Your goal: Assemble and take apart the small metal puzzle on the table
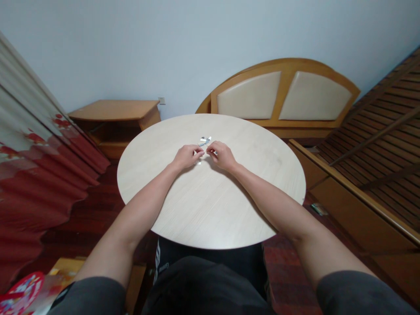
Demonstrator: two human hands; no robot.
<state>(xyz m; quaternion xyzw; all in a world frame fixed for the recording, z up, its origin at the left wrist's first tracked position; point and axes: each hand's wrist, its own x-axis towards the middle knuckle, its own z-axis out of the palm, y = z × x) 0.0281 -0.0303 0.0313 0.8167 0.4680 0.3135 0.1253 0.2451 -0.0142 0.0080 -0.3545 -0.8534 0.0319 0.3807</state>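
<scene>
Both hands meet over the far half of a round, pale wood table (210,201). My left hand (188,156) has its thumb and fingers pinched together, pointing right. Facing it, my right hand (222,155) is curled in a pinch, its fingertips close to those of the left. Whatever lies between the fingertips is too small to make out. Just beyond the hands is a little cluster of small grey-blue and white pieces (205,140), lying on the tabletop. A small pale piece (198,163) shows below my left fingers, partly hidden.
A wooden cabinet (118,109) stands behind on the left, beside a red and white curtain (65,170). An arched headboard (315,96) leans at the wall, with a bed frame (354,188) and slats (387,144) on the right. A cardboard box (136,284) sits at lower left.
</scene>
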